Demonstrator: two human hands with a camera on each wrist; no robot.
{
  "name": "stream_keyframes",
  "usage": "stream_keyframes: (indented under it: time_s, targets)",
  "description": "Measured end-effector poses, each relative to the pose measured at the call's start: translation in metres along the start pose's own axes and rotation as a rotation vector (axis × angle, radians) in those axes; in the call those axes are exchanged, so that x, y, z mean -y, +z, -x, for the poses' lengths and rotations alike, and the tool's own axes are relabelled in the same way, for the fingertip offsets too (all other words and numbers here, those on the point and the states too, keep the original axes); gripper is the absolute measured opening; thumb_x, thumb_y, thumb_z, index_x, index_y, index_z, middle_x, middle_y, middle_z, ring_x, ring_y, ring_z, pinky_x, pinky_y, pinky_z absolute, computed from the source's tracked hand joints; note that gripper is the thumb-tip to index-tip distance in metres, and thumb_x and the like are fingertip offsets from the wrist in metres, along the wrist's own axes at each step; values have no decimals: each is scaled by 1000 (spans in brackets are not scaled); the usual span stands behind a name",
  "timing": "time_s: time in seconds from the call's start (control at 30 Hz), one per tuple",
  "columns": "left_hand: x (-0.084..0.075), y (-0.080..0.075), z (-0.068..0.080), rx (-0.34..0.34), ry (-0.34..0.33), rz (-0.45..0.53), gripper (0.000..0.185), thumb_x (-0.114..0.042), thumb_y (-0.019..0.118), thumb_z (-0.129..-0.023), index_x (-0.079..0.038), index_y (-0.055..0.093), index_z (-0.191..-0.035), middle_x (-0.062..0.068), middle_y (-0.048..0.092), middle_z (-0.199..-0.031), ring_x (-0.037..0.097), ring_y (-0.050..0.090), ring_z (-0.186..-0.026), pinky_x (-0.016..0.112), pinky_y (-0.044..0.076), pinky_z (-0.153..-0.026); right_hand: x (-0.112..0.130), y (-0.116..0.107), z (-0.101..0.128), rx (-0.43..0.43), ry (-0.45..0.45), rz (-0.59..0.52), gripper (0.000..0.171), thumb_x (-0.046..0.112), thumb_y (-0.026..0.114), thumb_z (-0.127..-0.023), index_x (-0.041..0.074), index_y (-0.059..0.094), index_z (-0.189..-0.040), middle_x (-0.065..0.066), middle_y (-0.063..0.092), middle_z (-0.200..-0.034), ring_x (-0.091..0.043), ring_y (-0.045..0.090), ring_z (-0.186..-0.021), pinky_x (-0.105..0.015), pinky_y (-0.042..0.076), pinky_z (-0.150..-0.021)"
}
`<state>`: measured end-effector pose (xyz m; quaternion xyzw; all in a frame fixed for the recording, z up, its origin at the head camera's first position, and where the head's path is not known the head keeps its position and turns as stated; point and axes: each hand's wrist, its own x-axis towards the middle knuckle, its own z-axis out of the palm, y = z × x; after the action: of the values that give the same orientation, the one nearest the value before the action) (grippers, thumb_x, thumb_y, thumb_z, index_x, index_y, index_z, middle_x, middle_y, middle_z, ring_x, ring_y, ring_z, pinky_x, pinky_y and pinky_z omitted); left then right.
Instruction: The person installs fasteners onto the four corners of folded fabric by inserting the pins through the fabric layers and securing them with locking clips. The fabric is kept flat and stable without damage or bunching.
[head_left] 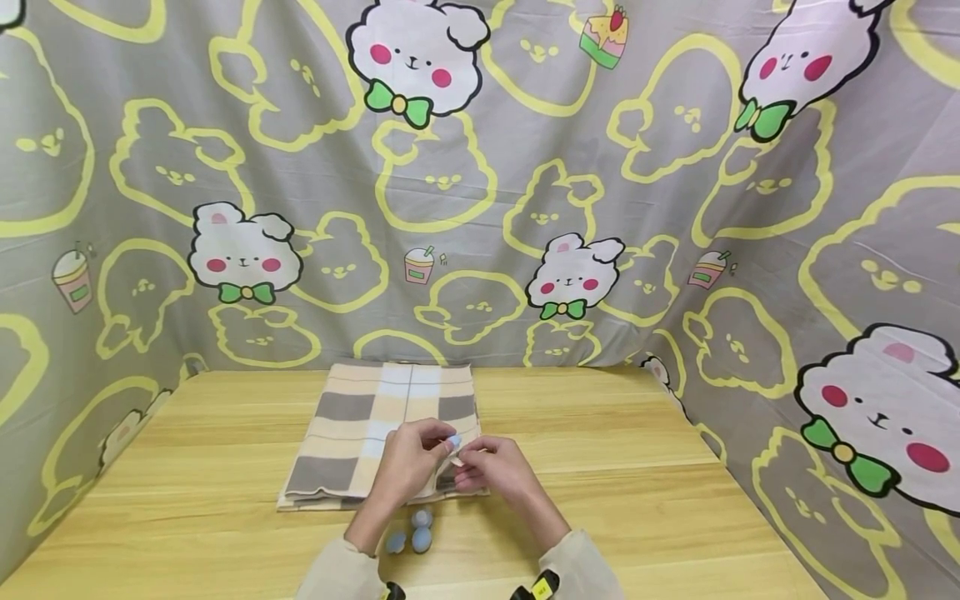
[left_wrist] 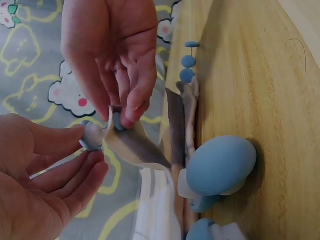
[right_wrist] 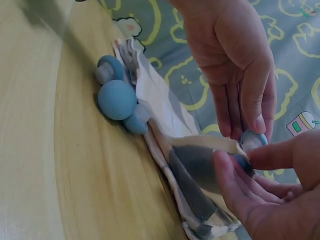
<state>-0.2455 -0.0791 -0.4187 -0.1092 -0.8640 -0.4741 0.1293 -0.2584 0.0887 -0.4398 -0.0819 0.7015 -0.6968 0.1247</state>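
Observation:
A folded beige, grey and white checked cloth (head_left: 375, 417) lies on the wooden table (head_left: 637, 467). Both hands meet at its near edge. My right hand (head_left: 465, 467) pinches a lifted corner of the cloth (right_wrist: 200, 160) together with a small blue piece (left_wrist: 119, 121) behind it. My left hand (head_left: 442, 442) holds another small blue-and-grey button-like piece (left_wrist: 92, 135) at its fingertips, right at that corner. Three blue mushroom-shaped pieces (head_left: 422, 540) lie on the table by my left wrist, close to the cloth's edge (right_wrist: 117, 99).
A cartoon-print fabric backdrop (head_left: 480, 208) closes in the table at the back and on both sides. Bare wood shows to the left and right of the cloth. More small blue pieces (left_wrist: 188, 61) sit far along the cloth's edge.

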Motion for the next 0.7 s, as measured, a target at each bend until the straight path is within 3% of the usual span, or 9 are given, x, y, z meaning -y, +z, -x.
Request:
stream_keyframes:
  time_s: [0.17,0.3,0.5,0.6,0.7]
  targets:
    - [-2,0,0,-1,-3,10,7,-6,76,-89,-9,77,-95,2,78,-91,15,72,-83,35,58,-74,0,0,1,7,15,14,39,23,50,-107,-13,63,-109,-19,71,-87,-14,70,-69,-36,62,-73]
    - [-4,0,1,18,-2,20,7,-7,78,-88,-11,77,-94,1,78,-89,14,72,-81,34,58,-74,0,0,2,12,29,23,52,39,51,-106,-12,64,-114,-21,70,-92,-14,69,-70,-35,62,-74]
    - [-4,1,1,16,6,16,8,-8,73,-92,-11,77,-98,1,78,-93,17,73,-86,37,58,-76,1,0,2,17,47,40,48,36,56,-105,-11,62,-111,-20,69,-93,-14,68,-71,-33,61,-73]
    - [-3,1,1,17,-24,-2,10,-13,67,-97,-11,76,-102,4,78,-97,21,74,-91,41,58,-80,1,0,2,6,55,33,47,36,56,-104,-11,61,-110,-13,67,-88,-13,66,-71,-32,61,-72]
    - [-1,1,2,55,-59,-15,15,-19,63,-101,-10,74,-106,8,77,-96,22,73,-88,39,57,-74,1,0,1,1,51,26,47,35,56,-104,-11,60,-110,-10,67,-86,-13,67,-71,-31,61,-72]
